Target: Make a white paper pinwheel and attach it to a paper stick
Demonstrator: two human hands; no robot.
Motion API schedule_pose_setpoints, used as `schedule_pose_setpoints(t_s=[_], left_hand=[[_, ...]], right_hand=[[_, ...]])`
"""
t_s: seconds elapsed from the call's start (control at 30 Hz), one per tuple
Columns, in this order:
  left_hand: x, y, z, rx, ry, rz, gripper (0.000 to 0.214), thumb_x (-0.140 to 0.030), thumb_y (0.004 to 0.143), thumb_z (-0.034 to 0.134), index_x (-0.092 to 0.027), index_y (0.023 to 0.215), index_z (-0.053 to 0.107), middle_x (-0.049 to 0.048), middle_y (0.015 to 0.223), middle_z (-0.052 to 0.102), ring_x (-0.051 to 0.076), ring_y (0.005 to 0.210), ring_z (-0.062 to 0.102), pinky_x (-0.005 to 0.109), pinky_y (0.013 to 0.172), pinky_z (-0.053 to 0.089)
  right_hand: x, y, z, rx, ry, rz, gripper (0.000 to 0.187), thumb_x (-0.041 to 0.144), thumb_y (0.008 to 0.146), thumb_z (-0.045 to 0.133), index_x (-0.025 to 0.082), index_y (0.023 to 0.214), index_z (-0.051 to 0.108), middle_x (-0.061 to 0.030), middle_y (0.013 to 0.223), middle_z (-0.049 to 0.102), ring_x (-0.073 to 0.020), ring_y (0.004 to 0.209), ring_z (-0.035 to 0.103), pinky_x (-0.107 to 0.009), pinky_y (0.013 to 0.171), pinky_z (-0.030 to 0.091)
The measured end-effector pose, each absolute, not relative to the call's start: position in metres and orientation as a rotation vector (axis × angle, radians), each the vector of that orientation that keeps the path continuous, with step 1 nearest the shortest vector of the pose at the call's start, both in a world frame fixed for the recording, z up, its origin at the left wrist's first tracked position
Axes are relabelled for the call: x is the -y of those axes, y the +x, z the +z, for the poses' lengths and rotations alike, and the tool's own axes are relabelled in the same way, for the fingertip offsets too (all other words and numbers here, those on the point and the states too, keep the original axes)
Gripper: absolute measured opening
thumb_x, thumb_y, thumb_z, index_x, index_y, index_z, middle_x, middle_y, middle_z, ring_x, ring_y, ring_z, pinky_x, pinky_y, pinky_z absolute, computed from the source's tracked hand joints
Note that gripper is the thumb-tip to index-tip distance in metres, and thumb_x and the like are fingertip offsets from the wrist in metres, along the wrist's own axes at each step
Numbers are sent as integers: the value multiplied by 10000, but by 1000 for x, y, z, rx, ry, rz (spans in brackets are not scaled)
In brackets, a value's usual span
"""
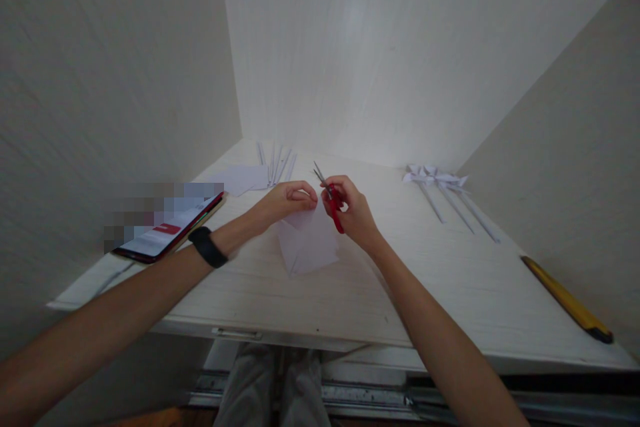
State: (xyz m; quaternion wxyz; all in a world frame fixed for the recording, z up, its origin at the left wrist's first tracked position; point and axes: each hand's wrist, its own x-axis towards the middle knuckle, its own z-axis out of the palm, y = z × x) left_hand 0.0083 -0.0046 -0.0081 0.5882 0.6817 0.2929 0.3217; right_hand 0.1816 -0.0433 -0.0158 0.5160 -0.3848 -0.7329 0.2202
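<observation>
Near the middle of the table, my left hand (299, 199) pinches the upper part of a white sheet of paper (307, 243). The sheet shows a diagonal line, and its lower part hangs or rests toward me. Close on the right, my right hand (354, 211) is closed around red-handled scissors (334, 205). Their metal blades point up and to the left, slightly parted and just beyond my left fingertips. The blades look apart from the paper. A black band (207, 247) circles my left wrist.
Flat white papers (240, 179) and several thin paper sticks (277, 163) lie at the back left. Folded paper flowers (435, 177) on stems lie at the back right. A phone (173, 230) is at the left, a yellow cutter (565, 297) at the right. Walls enclose three sides.
</observation>
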Motion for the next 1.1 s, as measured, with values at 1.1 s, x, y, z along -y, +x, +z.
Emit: schedule_pose_setpoints(t_s=[1.1], left_hand=[[5,11,-3,-558,1662,925,195,-272,685,689,-140,768,572,-9,739,606,72,695,568,199,700,436]], right_hand=[[43,180,-9,1547,-800,918,356,279,694,665,234,985,465,30,771,538,-63,653,499,-189,565,386]])
